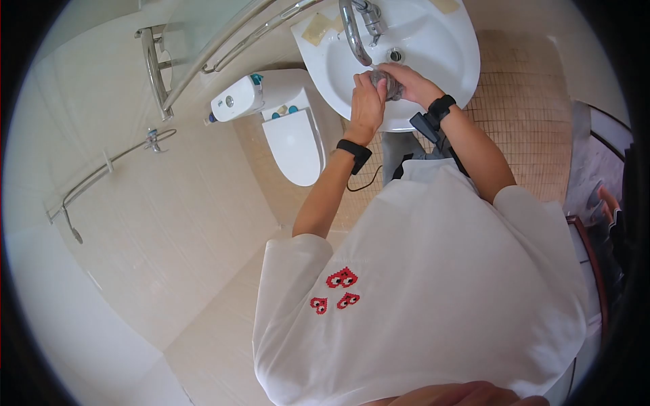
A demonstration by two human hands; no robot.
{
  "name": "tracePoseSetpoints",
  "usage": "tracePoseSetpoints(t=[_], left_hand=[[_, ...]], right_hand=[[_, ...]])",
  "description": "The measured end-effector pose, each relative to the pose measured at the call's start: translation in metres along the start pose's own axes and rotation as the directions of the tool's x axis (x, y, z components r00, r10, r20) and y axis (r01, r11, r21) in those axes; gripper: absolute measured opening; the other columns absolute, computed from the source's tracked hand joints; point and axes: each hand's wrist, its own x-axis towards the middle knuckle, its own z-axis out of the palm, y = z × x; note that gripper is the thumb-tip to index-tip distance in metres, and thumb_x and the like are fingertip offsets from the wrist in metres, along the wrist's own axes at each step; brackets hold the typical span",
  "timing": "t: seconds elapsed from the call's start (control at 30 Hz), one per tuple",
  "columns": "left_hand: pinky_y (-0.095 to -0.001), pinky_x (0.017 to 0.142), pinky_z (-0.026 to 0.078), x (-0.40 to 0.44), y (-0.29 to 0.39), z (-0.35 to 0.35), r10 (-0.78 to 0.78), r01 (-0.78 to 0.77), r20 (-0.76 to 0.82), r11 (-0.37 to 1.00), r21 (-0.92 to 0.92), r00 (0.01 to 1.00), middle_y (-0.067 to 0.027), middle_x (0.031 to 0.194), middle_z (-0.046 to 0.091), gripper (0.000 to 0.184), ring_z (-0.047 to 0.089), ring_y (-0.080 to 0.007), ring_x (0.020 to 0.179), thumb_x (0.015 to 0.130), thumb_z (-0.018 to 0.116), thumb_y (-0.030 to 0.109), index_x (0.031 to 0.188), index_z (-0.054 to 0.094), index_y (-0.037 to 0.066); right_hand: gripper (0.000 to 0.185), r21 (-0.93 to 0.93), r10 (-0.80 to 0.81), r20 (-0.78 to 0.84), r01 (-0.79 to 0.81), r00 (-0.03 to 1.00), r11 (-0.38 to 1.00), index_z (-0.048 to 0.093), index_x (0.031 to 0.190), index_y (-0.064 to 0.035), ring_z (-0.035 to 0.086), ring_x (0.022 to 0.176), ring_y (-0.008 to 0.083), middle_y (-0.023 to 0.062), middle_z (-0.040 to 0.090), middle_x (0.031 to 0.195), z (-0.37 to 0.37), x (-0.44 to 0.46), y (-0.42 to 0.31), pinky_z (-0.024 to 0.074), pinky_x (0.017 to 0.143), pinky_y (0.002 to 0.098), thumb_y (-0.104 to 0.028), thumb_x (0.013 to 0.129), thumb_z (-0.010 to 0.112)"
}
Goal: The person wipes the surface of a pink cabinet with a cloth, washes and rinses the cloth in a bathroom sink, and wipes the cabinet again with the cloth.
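Over the white washbasin (433,34), both hands are closed around a small grey, bunched-up thing (391,88) that looks like wet cloth; its exact kind is unclear. My left hand (367,103) grips it from the left, thumb on top. From the other side, the fingers of my right hand (411,84) wrap over it. Directly beyond the hands is the curved spout of the chrome tap (353,34), close to the grey thing. The drain (395,55) shows past the right fingers. Part of the grey thing is hidden by the fingers.
A white toilet (294,145) stands left of the basin, with bottles on and near its cistern. Metal grab rails (223,51) run along the upper left. A shower hose (88,183) hangs on the left wall. At the far right, part of another person (609,203) shows.
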Motion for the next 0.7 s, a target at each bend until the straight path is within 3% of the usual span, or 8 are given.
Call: tracePoseSetpoints(t=[0.17,0.23,0.27,0.33,0.37,0.5,0.57,0.7], left_hand=[[-0.0541,0.086,0.052,0.008,-0.009,-0.01,0.081,-0.082,0.036,0.996,0.028,0.996,-0.0275,0.12,0.055,0.05,0.065,-0.0472,0.098,0.106,0.057,0.033,0.135,0.046,-0.005],[-0.0512,0.091,0.054,0.012,-0.012,-0.002,-0.4,0.45,0.208,0.775,-0.443,0.893,-0.0204,0.135,0.057,0.053,0.066,-0.0372,0.11,0.11,0.043,0.045,0.14,0.048,0.002],[-0.0512,0.091,0.054,0.014,-0.005,-0.005,-0.397,0.448,0.207,0.778,-0.441,0.894,-0.0204,0.135,0.057,0.053,0.066,-0.0372,0.11,0.11,0.043,0.045,0.14,0.048,0.002],[-0.0421,0.092,0.054,0.015,0.009,-0.008,-0.522,0.589,0.586,-0.185,-0.787,0.619,-0.0168,0.138,0.057,0.06,0.065,-0.029,0.112,0.108,0.047,0.052,0.139,0.05,0.001],[-0.0421,0.092,0.054,0.017,0.011,-0.003,-0.52,0.589,0.588,-0.187,-0.786,0.619,-0.0168,0.138,0.057,0.06,0.065,-0.029,0.112,0.108,0.047,0.052,0.139,0.05,0.001],[-0.0458,0.103,0.045,0.034,0.01,0.041,-0.657,0.294,0.263,-0.066,-0.954,0.706,-0.023,0.137,0.056,0.056,0.054,-0.0363,0.127,0.11,0.045,0.047,0.133,0.052,-0.004],[-0.0477,0.1,0.043,0.027,0.014,0.044,-0.48,0.277,-0.366,0.829,-0.485,0.797,-0.0266,0.123,0.056,0.048,0.056,-0.0407,0.114,0.109,0.05,0.035,0.127,0.051,-0.009],[-0.0483,0.094,0.045,0.015,0.015,0.035,-0.147,0.09,-0.428,0.984,-0.151,0.891,-0.0275,0.107,0.058,0.042,0.057,-0.0438,0.105,0.107,0.054,0.03,0.118,0.054,-0.011]], right_hand=[[0.028,-0.02,-0.079,-0.037,0.078,0.996,0.997,0.069,0.114,-0.0039,0.07,0.09,0.0184,0.0065,0.072,0.103,-0.002,0.011,0.002,0.0563,0.08,0.0329,-0.025,0.096,0.073],[0.029,-0.114,-0.141,-0.11,0.129,0.984,0.985,0.07,0.114,-0.0037,0.07,0.091,0.018,0.0066,0.073,0.104,-0.002,0.018,0.012,0.0557,0.081,0.0326,-0.024,0.095,0.074],[0.03,-0.308,-0.323,-0.219,0.249,0.921,0.918,0.07,0.115,-0.0033,0.07,0.092,0.0182,0.0073,0.073,0.106,0.007,0.019,0.013,0.0549,0.083,0.0325,-0.023,0.093,0.075],[0.033,-0.618,-0.597,-0.24,0.353,0.766,0.702,0.071,0.117,-0.0021,0.069,0.098,0.0182,0.0087,0.074,0.11,0.018,0.014,0.014,0.0521,0.09,0.0319,-0.021,0.091,0.077],[0.033,-0.62,-0.598,-0.241,0.352,0.765,0.701,0.071,0.117,-0.0021,0.069,0.098,0.0182,0.0087,0.074,0.11,0.021,0.013,0.015,0.0521,0.09,0.0319,-0.021,0.091,0.077],[0.033,-0.501,-0.624,-0.168,0.479,0.764,0.721,0.07,0.119,-0.0024,0.067,0.103,0.0175,0.0079,0.073,0.113,0.024,0.003,0.015,0.0516,0.091,0.0308,-0.024,0.093,0.075],[0.031,-0.218,-0.419,-0.226,0.373,0.88,0.902,0.07,0.118,-0.0042,0.067,0.104,0.0167,0.0067,0.071,0.113,0.024,-0.008,0.014,0.0521,0.09,0.0295,-0.028,0.098,0.072],[0.029,0.0,-0.167,-0.316,0.176,0.934,0.984,0.07,0.115,-0.0046,0.067,0.101,0.0155,0.0056,0.07,0.108,0.019,-0.009,0.018,0.0535,0.084,0.0309,-0.029,0.1,0.07]])
